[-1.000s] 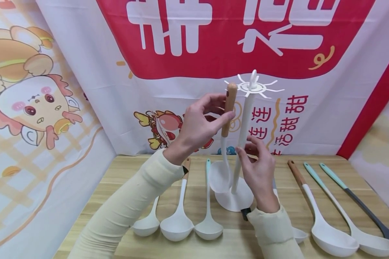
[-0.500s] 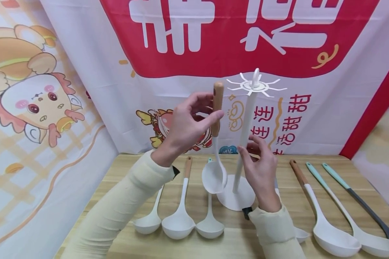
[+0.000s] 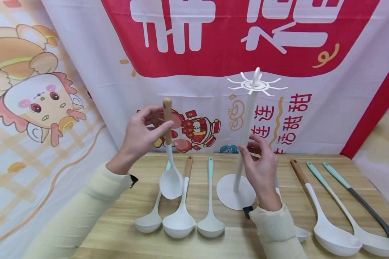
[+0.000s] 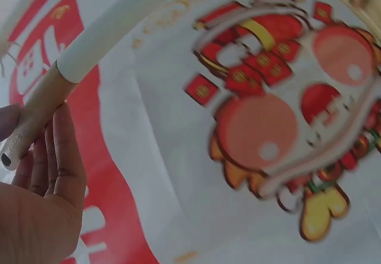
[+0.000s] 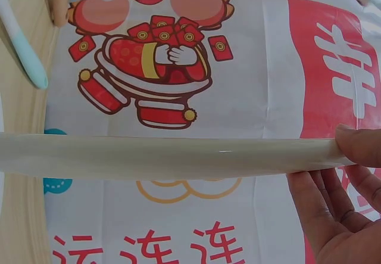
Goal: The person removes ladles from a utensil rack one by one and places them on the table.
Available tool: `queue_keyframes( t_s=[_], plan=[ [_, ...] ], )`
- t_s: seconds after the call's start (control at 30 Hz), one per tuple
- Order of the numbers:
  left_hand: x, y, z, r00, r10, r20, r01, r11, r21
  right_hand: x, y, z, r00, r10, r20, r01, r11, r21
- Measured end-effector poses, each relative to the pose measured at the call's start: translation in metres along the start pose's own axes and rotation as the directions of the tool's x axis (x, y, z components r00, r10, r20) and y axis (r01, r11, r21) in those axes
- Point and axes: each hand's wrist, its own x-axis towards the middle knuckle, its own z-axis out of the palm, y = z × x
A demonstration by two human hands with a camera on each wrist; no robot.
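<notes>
In the head view my left hand (image 3: 142,133) pinches the wooden handle of a white ladle (image 3: 171,183), held upright above the table with its bowl hanging down. The left wrist view shows thumb and fingers about that wooden handle (image 4: 38,109). My right hand (image 3: 260,162) grips the white pole of a utensil stand (image 3: 243,151), which has a round base and a ring of hooks (image 3: 255,85) at its top. In the right wrist view the pole (image 5: 178,157) lies between thumb and fingers.
Several ladles lie on the wooden table (image 3: 126,201): a brown-handled ladle (image 3: 179,223) and a mint-handled ladle (image 3: 210,225) left of the stand, others right of it, such as a large ladle (image 3: 337,239). A printed cloth (image 3: 194,86) hangs behind.
My left hand has carried the ladle left, away from the stand, and a little lower. The right hand stays on the pole, and the stand has not moved.
</notes>
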Motion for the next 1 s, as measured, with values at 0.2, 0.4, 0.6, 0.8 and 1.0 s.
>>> queue_keyframes(
  t_s=[0.2,0.4,0.6,0.8,1.0],
  plan=[
    [0.003,-0.024,-0.032,0.995,-0.092,0.036,0.086,0.986,0.145,0.001,0.003,-0.002,1.000,-0.001,-0.002,0.001,1.000,-0.005],
    [0.011,-0.052,-0.058,0.943,-0.298,0.145,0.260,0.936,0.236,0.001,0.005,-0.002,1.000,0.006,-0.005,-0.006,1.000,-0.005],
    [0.009,-0.091,-0.069,0.857,-0.467,0.218,0.407,0.873,0.269,0.001,0.005,-0.002,1.000,0.004,-0.002,-0.004,1.000,0.000],
    [0.004,-0.132,-0.072,0.774,-0.569,0.278,0.483,0.814,0.322,0.002,0.004,-0.002,1.000,0.013,-0.009,-0.013,1.000,-0.010],
    [-0.006,-0.161,-0.072,0.715,-0.642,0.277,0.550,0.761,0.343,0.001,0.000,-0.001,1.000,0.022,0.007,-0.022,1.000,-0.010]
  ],
)
